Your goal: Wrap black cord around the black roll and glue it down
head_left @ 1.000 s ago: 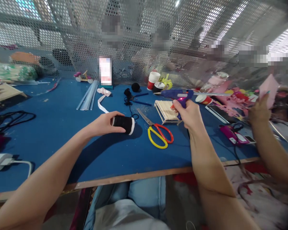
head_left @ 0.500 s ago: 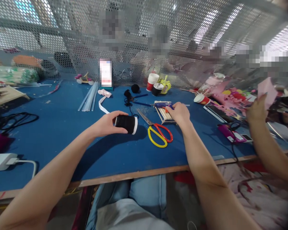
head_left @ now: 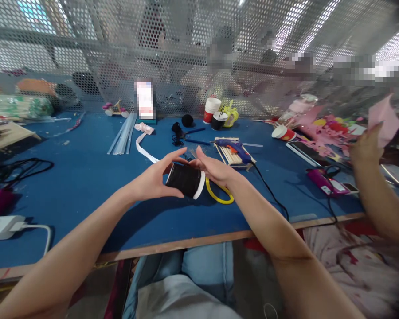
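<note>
My left hand (head_left: pixel 153 179) is closed around a paper cup (head_left: pixel 185 180) wrapped in black yarn, held tilted on its side above the table with its white rim toward the right. My right hand (head_left: pixel 216 170) is at the cup's upper right side, fingers extended and apart; whether its fingertips touch the cup I cannot tell. Beneath that hand lie scissors, their yellow handle loop (head_left: pixel 222 199) showing and the rest mostly covered. A blue glue gun (head_left: pixel 234 147) rests on a small rack of wooden sticks (head_left: pixel 226 155), its cord running toward the table edge.
Behind the hands are pliers (head_left: pixel 196 137), black yarn (head_left: pixel 177 133), white ribbon (head_left: pixel 142 148) and clear glue sticks (head_left: pixel 123 135). Paper cups (head_left: pixel 213 108) and a phone (head_left: pixel 145 101) stand farther back by a perforated metal screen. At right, another person's hand (head_left: pixel 367 146) holds pink paper.
My right hand has let go of the glue gun, leaving it on the stick rack, and moved left to the cup. The left hand has brought the cup slightly right and nearer.
</note>
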`<state>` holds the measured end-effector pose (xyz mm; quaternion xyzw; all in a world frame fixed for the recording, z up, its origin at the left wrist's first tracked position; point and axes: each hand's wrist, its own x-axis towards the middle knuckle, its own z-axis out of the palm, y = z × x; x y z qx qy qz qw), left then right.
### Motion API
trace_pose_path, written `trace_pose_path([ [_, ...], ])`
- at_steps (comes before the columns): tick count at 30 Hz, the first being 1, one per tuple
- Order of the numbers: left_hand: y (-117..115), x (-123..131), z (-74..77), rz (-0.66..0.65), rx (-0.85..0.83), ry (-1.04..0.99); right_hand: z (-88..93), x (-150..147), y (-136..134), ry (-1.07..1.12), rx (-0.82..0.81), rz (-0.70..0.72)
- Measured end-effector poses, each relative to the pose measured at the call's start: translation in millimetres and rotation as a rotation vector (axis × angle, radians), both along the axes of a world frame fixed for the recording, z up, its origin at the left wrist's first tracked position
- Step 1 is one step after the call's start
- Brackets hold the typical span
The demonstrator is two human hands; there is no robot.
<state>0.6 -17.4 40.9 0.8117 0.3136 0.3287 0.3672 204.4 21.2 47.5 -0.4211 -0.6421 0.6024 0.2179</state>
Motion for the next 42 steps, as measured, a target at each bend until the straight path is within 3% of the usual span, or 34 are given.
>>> trace_pose_path([
  [3, -2, 1, 0.0, 0.002, 0.025, 0.024, -9.0, -4, 0, 0.168, -0.151, -0.005],
  [9, -3, 3, 1.7, 0.009, 0.138, 0.101, -15.5, -1, -5, 0.328, -0.137, -0.065],
  [14, -3, 8, -1.1, -0.032, 0.184, 0.164, -14.3, 1, -10, 0.323, -0.055, -0.010],
  [24, -4, 10, -5.1, 0.049, 0.155, 0.198, -13.6, 1, -16, 0.273, 0.321, -0.186],
  [32, 3, 3, -5.2, 0.117, -0.190, 0.225, -13.1, 12, -2, 0.328, 0.454, -0.407],
  [37, 3, 2, -4.1, 0.127, -0.227, 0.219, -12.8, 14, 1, 0.322, 0.500, -0.472],
  [42, 1, 4, -1.3, 0.088, -0.218, 0.225, -14.3, 13, 0, 0.275, 0.519, -0.437],
])
